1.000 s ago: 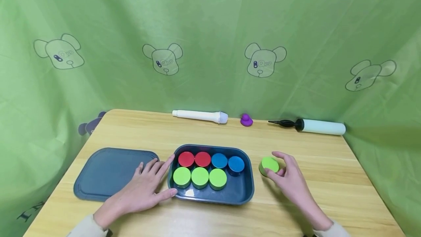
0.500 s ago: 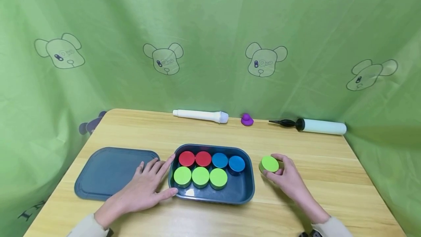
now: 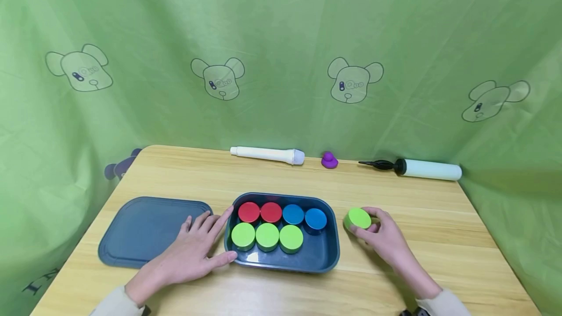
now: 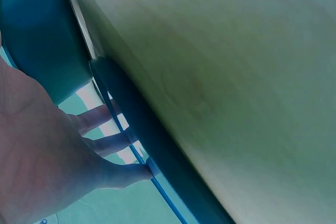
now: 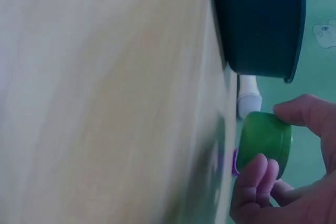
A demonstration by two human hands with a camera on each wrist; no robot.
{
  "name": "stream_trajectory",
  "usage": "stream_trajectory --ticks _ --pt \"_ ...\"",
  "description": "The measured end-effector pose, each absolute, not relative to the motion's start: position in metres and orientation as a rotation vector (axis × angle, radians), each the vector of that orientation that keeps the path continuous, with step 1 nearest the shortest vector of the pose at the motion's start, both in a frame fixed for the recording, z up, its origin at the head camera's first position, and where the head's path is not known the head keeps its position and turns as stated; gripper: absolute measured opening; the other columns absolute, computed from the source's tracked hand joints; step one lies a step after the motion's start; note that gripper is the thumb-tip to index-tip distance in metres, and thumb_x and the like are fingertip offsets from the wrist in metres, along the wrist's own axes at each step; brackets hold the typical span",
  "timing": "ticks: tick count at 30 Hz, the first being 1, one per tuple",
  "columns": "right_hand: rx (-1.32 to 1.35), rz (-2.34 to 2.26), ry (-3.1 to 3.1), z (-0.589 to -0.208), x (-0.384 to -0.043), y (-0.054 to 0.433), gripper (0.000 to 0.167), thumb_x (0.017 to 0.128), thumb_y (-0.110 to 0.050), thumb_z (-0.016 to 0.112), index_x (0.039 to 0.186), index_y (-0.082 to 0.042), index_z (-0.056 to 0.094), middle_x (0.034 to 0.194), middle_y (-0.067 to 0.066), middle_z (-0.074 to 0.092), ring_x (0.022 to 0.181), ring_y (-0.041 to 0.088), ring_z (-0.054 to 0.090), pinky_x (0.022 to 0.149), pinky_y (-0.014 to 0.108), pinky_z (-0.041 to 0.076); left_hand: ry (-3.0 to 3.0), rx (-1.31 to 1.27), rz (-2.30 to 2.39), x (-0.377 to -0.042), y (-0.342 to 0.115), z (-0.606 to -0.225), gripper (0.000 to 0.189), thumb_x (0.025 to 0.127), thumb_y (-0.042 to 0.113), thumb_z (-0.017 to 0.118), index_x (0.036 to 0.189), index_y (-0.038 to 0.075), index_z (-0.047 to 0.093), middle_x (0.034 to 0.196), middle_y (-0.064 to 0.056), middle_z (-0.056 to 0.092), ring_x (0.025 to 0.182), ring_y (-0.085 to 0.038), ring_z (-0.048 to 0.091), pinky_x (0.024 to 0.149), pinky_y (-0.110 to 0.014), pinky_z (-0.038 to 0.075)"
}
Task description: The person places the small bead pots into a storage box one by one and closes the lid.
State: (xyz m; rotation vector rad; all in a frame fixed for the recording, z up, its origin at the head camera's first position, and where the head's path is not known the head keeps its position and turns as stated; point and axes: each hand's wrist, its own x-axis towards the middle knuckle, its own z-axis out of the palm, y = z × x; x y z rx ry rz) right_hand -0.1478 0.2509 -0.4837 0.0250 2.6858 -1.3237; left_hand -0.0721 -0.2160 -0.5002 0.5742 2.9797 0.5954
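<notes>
My right hand (image 3: 388,238) pinches a round light-green lidded tub (image 3: 358,219) between thumb and fingers, to the right of the dark blue box (image 3: 318,257). In the right wrist view the green tub (image 5: 264,141) is close to the table top, beside the box's wall (image 5: 260,24). My left hand (image 3: 190,252) lies with its fingers spread, thumb and index finger at the box's left rim and the other fingers over the dark lid (image 3: 140,230). Inside the box stand two red tubs (image 3: 249,212), two blue tubs (image 3: 315,219) and three green tubs (image 3: 267,236).
Along the table's back edge lie a white microphone-shaped stick (image 3: 268,154), a purple rubber duck (image 3: 329,160) and a white hand pump (image 3: 421,168) with a black nozzle. A green curtain (image 3: 281,23) surrounds the wooden table (image 3: 281,179).
My right fingers have closed further round the green tub, which has shifted very slightly to the left. The left hand and the box stay where they were.
</notes>
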Motion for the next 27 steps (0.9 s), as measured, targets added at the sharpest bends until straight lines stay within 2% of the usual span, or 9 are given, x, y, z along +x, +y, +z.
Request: stream_trajectory --ticks 6,13,21,27 --pt "0.024 -1.468 2.750 -0.474 -0.138 0.246 0.067 0.094 -0.019 0.089 0.149 0.002 0.058 0.090 0.007 0.061 0.078 0.012 0.055 0.062 0.023 0.048 2.979 0.575 0.596 -0.073 -0.215 -0.499 0.096 0.104 0.072 0.057 0.178 0.032 0.010 0.162 -0.016 0.050 0.154 -0.050 0.037 0.115 -0.085 0.020" --pt "-0.140 -1.667 2.813 -0.460 -0.121 0.231 0.063 0.092 -0.010 0.089 0.146 0.000 0.059 0.093 0.013 0.060 0.079 0.011 0.057 0.068 0.018 0.052 3.002 0.595 0.596 -0.071 -0.215 -0.500 0.096 0.104 0.067 0.060 0.178 0.031 0.011 0.160 -0.018 0.051 0.152 -0.052 0.038 0.113 -0.086 0.022" --pt "-0.284 -1.720 2.788 -0.452 -0.106 0.215 0.058 0.087 -0.005 0.093 0.139 -0.005 0.065 0.101 0.013 0.057 0.083 0.017 0.058 0.071 0.019 0.052 3.005 0.599 0.591 -0.071 -0.216 -0.500 0.096 0.104 0.070 0.058 0.178 0.031 0.011 0.160 -0.017 0.051 0.152 -0.052 0.038 0.114 -0.086 0.022" --pt "-0.400 -1.561 2.867 -0.454 -0.101 0.206 0.059 0.086 -0.014 0.096 0.138 -0.015 0.067 0.100 0.004 0.060 0.087 0.020 0.055 0.075 0.027 0.048 3.012 0.598 0.587 -0.071 -0.216 -0.501 0.096 0.104 0.071 0.058 0.178 0.031 0.011 0.160 -0.017 0.051 0.152 -0.052 0.039 0.113 -0.086 0.023"
